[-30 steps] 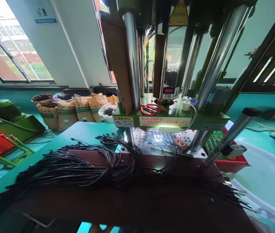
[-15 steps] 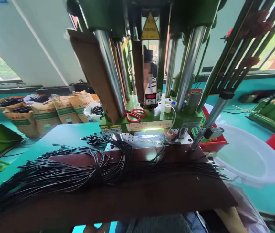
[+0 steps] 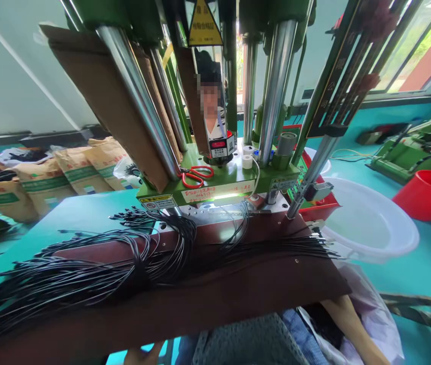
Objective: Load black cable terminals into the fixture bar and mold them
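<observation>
The cables (image 3: 105,266) look smooth black plastic — the columns (image 3: 277,91), glossy metal.

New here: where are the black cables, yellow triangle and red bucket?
Black cables (image 3: 114,264): head view, strands of the bundle.
Yellow triangle (image 3: 204,29): head view, its face.
Red bucket (image 3: 420,200): head view, outer wall.

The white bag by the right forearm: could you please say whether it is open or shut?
Open: the white bag gapes, showing dark contents inside.
</observation>
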### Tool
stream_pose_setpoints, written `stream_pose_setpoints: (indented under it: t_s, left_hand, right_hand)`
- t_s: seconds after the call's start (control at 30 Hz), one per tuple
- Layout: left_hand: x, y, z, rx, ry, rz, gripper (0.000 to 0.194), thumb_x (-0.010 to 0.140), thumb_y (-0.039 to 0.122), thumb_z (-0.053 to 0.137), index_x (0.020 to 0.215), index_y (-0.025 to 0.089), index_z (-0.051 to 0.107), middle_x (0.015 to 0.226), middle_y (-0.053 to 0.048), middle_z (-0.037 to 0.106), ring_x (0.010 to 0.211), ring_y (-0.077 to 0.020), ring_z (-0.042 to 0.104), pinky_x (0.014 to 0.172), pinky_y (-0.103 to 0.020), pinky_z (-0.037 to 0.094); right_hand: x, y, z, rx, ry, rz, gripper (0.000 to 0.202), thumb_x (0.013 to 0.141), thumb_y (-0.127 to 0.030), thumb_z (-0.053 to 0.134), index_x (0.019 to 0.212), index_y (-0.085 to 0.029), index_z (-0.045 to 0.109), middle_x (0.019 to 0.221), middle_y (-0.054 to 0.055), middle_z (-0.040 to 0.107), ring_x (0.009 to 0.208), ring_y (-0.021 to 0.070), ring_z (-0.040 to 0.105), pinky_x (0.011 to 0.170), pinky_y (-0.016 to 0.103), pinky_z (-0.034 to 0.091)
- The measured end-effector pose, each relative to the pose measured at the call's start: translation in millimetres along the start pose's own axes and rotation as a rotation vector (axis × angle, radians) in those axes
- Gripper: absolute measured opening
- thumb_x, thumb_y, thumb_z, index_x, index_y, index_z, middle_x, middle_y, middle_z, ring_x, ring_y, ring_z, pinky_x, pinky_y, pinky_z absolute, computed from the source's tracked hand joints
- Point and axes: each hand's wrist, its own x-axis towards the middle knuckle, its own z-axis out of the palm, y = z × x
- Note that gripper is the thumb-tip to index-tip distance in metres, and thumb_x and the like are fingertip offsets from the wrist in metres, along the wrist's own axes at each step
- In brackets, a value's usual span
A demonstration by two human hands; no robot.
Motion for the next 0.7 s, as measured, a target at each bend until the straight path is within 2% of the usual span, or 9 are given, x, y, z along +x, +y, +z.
stream_pose_setpoints:
  t_s: [0.17, 0.27, 0.37, 0.47, 0.53, 0.6, 0.63, 0.7]
  left_hand:
    - [9.1, -12.1, 3.5, -0.005, -0.067, 0.008, 0.064, 0.050, 0.070, 0.050, 0.084, 0.017, 0.061, 0.075, -0.012, 0.067, 0.098, -0.0406, 0.056, 0.082, -0.047, 0.044]
    - [13.0, -10.6, -2.2, 0.053, -0.128, 0.053, 0.061, 0.056, 0.068, 0.046, 0.085, 0.016, 0.061, 0.083, -0.015, 0.067, 0.109, -0.0392, 0.051, 0.087, -0.044, 0.042]
    - [16.1, -5.7, -21.5, 0.239, -0.297, 0.094, 0.057, 0.062, 0.063, 0.045, 0.087, 0.015, 0.063, 0.088, -0.016, 0.066, 0.107, -0.0377, 0.053, 0.085, -0.041, 0.043]
    - [11.2, 7.0, -50.4, 0.410, -0.446, 0.069, 0.057, 0.058, 0.062, 0.056, 0.086, 0.013, 0.065, 0.079, -0.017, 0.067, 0.083, -0.0391, 0.061, 0.073, -0.044, 0.045]
    - [-0.4, 29.2, -65.8, 0.446, -0.584, 0.180, 0.054, 0.058, 0.058, 0.062, 0.091, 0.015, 0.066, 0.076, -0.012, 0.068, 0.077, -0.0337, 0.062, 0.071, -0.041, 0.046]
    - [-16.8, 66.7, -69.5, 0.402, -0.764, 0.427, 0.047, 0.067, 0.052, 0.060, 0.104, 0.023, 0.064, 0.082, -0.005, 0.069, 0.079, -0.0253, 0.062, 0.075, -0.034, 0.046]
    - [-25.0, 90.3, -64.9, 0.356, -0.849, 0.555, 0.043, 0.071, 0.049, 0.059, 0.109, 0.027, 0.061, 0.085, -0.003, 0.069, 0.079, -0.0217, 0.062, 0.076, -0.032, 0.046]
    - [-37.9, 141.4, -42.0, 0.222, -0.834, 0.809, 0.043, 0.078, 0.043, 0.055, 0.119, 0.030, 0.053, 0.106, -0.001, 0.064, 0.097, -0.0185, 0.058, 0.089, -0.029, 0.042]
  right_hand:
    - [3.3, 14.7, 1.9, -0.031, -0.023, 0.045, 0.054, 0.051, -0.052, 0.063, 0.093, -0.018, 0.066, 0.080, 0.009, 0.070, 0.086, 0.0350, 0.062, 0.088, 0.048, 0.044]
    - [4.3, 16.6, 2.9, -0.042, 0.000, 0.052, 0.052, 0.050, -0.052, 0.063, 0.088, -0.017, 0.067, 0.080, 0.010, 0.070, 0.088, 0.0361, 0.062, 0.087, 0.049, 0.045]
    - [3.3, 9.0, 0.2, -0.057, -0.060, 0.029, 0.049, 0.050, -0.052, 0.065, 0.085, -0.017, 0.067, 0.078, 0.010, 0.070, 0.085, 0.0350, 0.062, 0.079, 0.045, 0.051]
    - [2.4, 2.5, -5.2, -0.094, -0.158, -0.017, 0.048, 0.056, -0.055, 0.061, 0.085, -0.018, 0.067, 0.078, 0.010, 0.070, 0.087, 0.0343, 0.062, 0.080, 0.043, 0.050]
    - [2.8, 2.9, -8.0, -0.130, -0.192, -0.032, 0.050, 0.059, -0.058, 0.058, 0.087, -0.017, 0.067, 0.082, 0.011, 0.070, 0.092, 0.0348, 0.061, 0.083, 0.044, 0.048]
    - [4.0, 6.5, -8.9, -0.170, -0.208, -0.031, 0.053, 0.060, -0.060, 0.056, 0.088, -0.016, 0.066, 0.087, 0.012, 0.070, 0.092, 0.0356, 0.060, 0.085, 0.046, 0.047]
    - [4.7, 8.7, -8.8, -0.180, -0.209, -0.030, 0.055, 0.061, -0.061, 0.054, 0.089, -0.016, 0.066, 0.089, 0.013, 0.069, 0.092, 0.0358, 0.060, 0.086, 0.046, 0.046]
    - [5.9, 12.1, -8.3, -0.174, -0.213, -0.034, 0.055, 0.063, -0.062, 0.052, 0.091, -0.016, 0.066, 0.092, 0.013, 0.069, 0.095, 0.0356, 0.059, 0.087, 0.046, 0.045]
